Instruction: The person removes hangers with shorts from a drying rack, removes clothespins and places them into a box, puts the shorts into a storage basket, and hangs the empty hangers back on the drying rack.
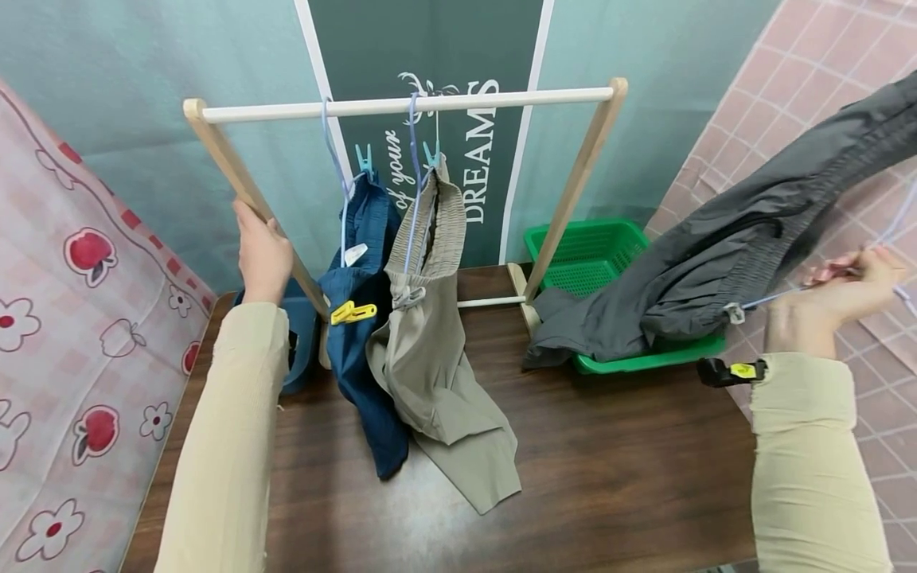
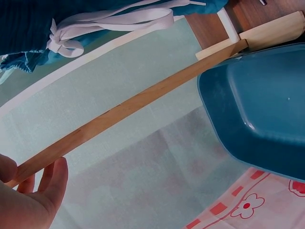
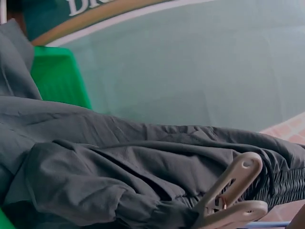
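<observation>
My left hand (image 1: 263, 255) grips the left wooden post of a small clothes rack (image 1: 473, 103); in the left wrist view, its fingers curl around that post (image 2: 119, 112). At the right, my right hand (image 1: 856, 286) holds a light purple hanger (image 1: 770, 300) bearing dark grey pants (image 1: 688, 270). A beige clothespin (image 3: 233, 191) clips their gathered waistband in the right wrist view. The pants slant down across the green basket. Blue pants (image 1: 358, 342) and khaki pants (image 1: 437, 374) hang from the rack on similar hangers, with light blue clothespins (image 1: 364, 159) at their waistbands.
A green basket (image 1: 637, 362) stands on the brown table (image 1: 595, 477) by the rack's right leg. Behind the left leg is a blue basin (image 1: 301, 334). A yellow clothespin (image 1: 353, 312) sits on the blue pants. Curtains enclose the back and both sides.
</observation>
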`<state>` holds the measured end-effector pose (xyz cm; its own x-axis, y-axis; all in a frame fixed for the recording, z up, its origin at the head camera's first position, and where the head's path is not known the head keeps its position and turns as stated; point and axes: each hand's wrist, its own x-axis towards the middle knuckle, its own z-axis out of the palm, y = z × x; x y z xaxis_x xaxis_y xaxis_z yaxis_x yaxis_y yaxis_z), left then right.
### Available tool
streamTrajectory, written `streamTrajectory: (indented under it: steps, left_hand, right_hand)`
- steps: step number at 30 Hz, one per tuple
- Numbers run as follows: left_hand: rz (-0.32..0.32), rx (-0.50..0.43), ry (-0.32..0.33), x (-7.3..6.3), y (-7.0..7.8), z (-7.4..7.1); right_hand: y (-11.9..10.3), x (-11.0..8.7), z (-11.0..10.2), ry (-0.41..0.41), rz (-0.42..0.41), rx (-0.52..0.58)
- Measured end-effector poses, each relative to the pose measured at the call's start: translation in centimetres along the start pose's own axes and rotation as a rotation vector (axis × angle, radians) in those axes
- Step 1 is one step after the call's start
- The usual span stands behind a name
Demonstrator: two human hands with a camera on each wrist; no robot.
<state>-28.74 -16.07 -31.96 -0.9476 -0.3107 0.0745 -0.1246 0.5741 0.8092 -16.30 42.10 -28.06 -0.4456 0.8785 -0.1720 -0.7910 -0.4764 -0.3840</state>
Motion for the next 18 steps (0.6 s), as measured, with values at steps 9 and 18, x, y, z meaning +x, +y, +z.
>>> streamTrajectory:
  steps: [9, 18]
  left_hand:
    - [-0.013, -0.015, -0.002, 0.1, -0.1, 0.0]
    - [-0.005, -0.022, 0.003, 0.0, -0.1, 0.1]
  right_hand:
    - [1.7, -0.3, -0.9, -0.107, 0.39, 0.02]
    - [2.4, 0.2, -2.0, -0.137, 0.549, -0.081]
